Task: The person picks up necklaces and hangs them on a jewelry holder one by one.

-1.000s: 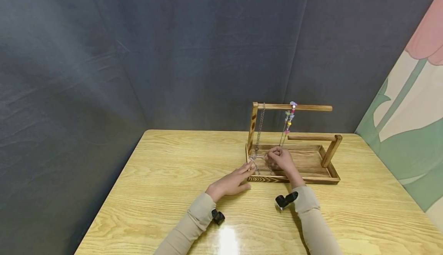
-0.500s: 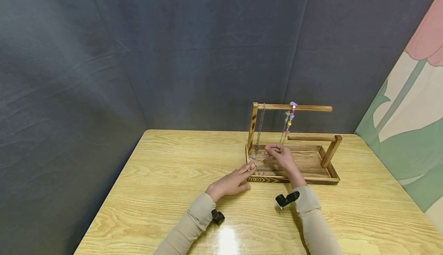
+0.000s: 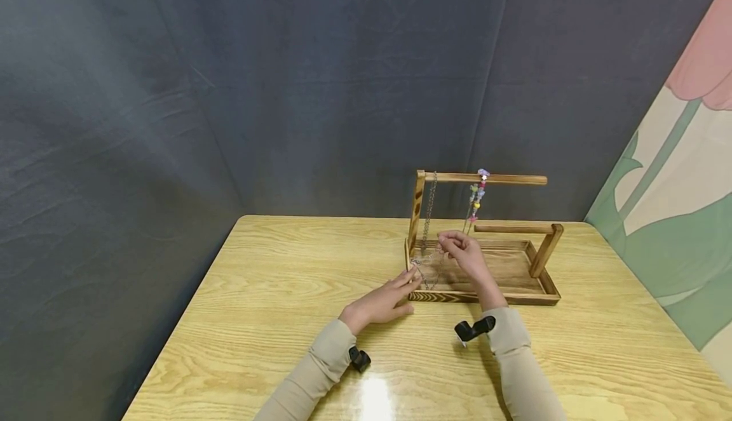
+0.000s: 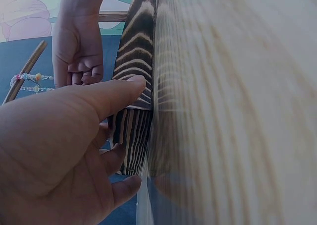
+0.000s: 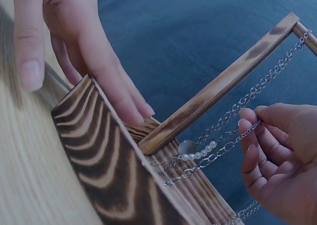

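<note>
My right hand [image 3: 464, 259] is over the left part of a wooden tray [image 3: 486, 296], thumb and fingertips pinching a thin silver necklace [image 5: 247, 131]. From the pinch its chain slopes down into the tray, where a short row of white pearl beads [image 5: 199, 154] and a round pale disc [image 5: 186, 147] show beside it. At the tray's front left corner rests my left hand [image 3: 379, 301], its fingers extended over the rim and its thumb [image 4: 131, 87] along the dark-grained front wall. Another silver chain [image 3: 427, 218] hangs from the upper bar close to the post.
The tray carries a tall left post with an upper bar [image 3: 520, 180] and a shorter right post [image 3: 546, 253] with a lower bar [image 3: 509, 229]. A colourful beaded necklace [image 3: 477, 204] hangs midway on the upper bar. A dark curtain [image 3: 343, 91] stands behind the table [image 3: 297, 262].
My right hand has risen slightly with the pinched necklace, and the chain below it has drawn closer to the left hand. The left hand stays at the tray's corner.
</note>
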A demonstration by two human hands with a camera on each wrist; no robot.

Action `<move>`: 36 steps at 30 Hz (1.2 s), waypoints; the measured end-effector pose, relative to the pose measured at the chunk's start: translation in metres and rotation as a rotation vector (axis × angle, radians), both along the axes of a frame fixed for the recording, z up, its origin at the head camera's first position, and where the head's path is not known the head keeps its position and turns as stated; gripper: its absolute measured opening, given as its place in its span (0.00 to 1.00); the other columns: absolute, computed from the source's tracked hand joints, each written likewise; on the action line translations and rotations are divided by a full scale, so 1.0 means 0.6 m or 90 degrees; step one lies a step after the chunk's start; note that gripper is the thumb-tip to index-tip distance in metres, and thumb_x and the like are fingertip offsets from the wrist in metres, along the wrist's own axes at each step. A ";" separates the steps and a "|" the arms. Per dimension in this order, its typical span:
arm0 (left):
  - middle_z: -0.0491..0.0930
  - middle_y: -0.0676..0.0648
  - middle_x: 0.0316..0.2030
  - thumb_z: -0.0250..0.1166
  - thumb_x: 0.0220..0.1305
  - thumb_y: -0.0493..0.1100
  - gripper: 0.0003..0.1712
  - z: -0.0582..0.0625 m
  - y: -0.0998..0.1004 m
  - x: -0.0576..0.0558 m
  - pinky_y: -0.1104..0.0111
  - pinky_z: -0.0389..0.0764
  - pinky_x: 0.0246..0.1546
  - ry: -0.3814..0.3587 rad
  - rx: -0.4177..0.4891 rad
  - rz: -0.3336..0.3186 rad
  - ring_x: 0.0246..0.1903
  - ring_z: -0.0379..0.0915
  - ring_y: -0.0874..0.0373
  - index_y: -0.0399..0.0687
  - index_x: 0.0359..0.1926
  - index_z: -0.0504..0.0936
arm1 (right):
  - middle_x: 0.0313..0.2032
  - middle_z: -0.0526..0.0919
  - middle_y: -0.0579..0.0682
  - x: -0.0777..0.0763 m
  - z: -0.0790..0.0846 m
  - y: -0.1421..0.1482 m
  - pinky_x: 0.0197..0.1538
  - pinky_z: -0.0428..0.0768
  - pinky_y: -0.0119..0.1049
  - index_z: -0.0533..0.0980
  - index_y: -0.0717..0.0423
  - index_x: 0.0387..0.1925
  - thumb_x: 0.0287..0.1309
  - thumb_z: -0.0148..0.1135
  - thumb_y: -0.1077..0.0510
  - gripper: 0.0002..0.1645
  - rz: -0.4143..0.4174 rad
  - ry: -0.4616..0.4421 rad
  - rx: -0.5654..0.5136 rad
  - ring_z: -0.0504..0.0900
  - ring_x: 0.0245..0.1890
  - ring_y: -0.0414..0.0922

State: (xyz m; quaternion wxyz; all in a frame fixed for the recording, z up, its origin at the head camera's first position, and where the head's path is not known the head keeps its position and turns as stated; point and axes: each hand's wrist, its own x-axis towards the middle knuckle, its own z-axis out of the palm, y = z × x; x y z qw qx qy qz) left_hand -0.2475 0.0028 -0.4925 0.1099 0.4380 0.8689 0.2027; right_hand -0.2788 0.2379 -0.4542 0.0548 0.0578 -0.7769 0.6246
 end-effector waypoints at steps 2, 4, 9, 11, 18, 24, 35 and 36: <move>0.32 0.47 0.73 0.48 0.71 0.51 0.36 -0.001 0.000 -0.001 0.55 0.47 0.71 -0.001 0.001 0.000 0.72 0.33 0.52 0.50 0.73 0.43 | 0.28 0.82 0.40 0.009 0.014 -0.006 0.33 0.77 0.29 0.70 0.74 0.52 0.66 0.52 0.57 0.23 0.001 0.010 -0.009 0.79 0.30 0.40; 0.32 0.48 0.73 0.47 0.71 0.52 0.36 -0.002 0.000 -0.002 0.56 0.47 0.71 -0.003 0.000 0.001 0.72 0.33 0.52 0.51 0.73 0.43 | 0.26 0.80 0.35 0.018 0.028 -0.012 0.31 0.75 0.25 0.69 0.76 0.51 0.66 0.51 0.60 0.21 -0.001 0.016 -0.017 0.78 0.29 0.37; 0.32 0.48 0.73 0.48 0.70 0.52 0.36 -0.004 0.001 -0.001 0.55 0.48 0.70 0.000 0.000 0.005 0.72 0.33 0.52 0.51 0.73 0.44 | 0.26 0.80 0.38 0.026 0.042 -0.019 0.29 0.74 0.24 0.68 0.78 0.52 0.66 0.51 0.62 0.21 0.000 0.029 -0.030 0.76 0.27 0.32; 0.33 0.47 0.73 0.48 0.70 0.51 0.37 -0.004 0.002 0.000 0.53 0.48 0.70 0.009 0.000 0.001 0.72 0.33 0.51 0.49 0.73 0.44 | 0.29 0.81 0.45 0.027 0.045 -0.020 0.29 0.74 0.24 0.68 0.78 0.52 0.66 0.50 0.62 0.21 0.002 0.034 -0.033 0.77 0.27 0.34; 0.33 0.46 0.73 0.50 0.70 0.51 0.37 -0.002 0.001 0.002 0.52 0.48 0.69 0.033 0.002 -0.002 0.72 0.34 0.50 0.47 0.73 0.46 | 0.37 0.78 0.65 0.017 0.040 -0.017 0.31 0.75 0.27 0.69 0.73 0.52 0.66 0.51 0.59 0.21 0.004 0.045 -0.046 0.78 0.31 0.44; 0.34 0.46 0.73 0.51 0.69 0.53 0.38 0.003 0.001 0.002 0.52 0.48 0.70 0.044 -0.009 -0.003 0.72 0.34 0.50 0.48 0.73 0.47 | 0.34 0.80 0.56 0.002 0.031 -0.012 0.33 0.78 0.32 0.72 0.69 0.51 0.66 0.52 0.56 0.20 -0.008 0.081 -0.038 0.79 0.31 0.41; 0.33 0.46 0.73 0.50 0.68 0.56 0.38 0.004 0.002 0.001 0.51 0.47 0.70 0.058 -0.018 -0.007 0.72 0.31 0.52 0.50 0.72 0.49 | 0.34 0.80 0.49 0.003 0.046 -0.015 0.36 0.80 0.37 0.75 0.60 0.47 0.65 0.54 0.52 0.17 -0.020 0.093 -0.035 0.79 0.33 0.48; 0.33 0.45 0.73 0.50 0.68 0.56 0.38 0.003 0.002 0.001 0.51 0.47 0.70 0.061 -0.019 -0.008 0.72 0.31 0.52 0.50 0.72 0.49 | 0.33 0.80 0.49 0.003 0.048 -0.016 0.34 0.80 0.35 0.75 0.61 0.47 0.65 0.53 0.52 0.17 -0.019 0.098 -0.034 0.79 0.33 0.47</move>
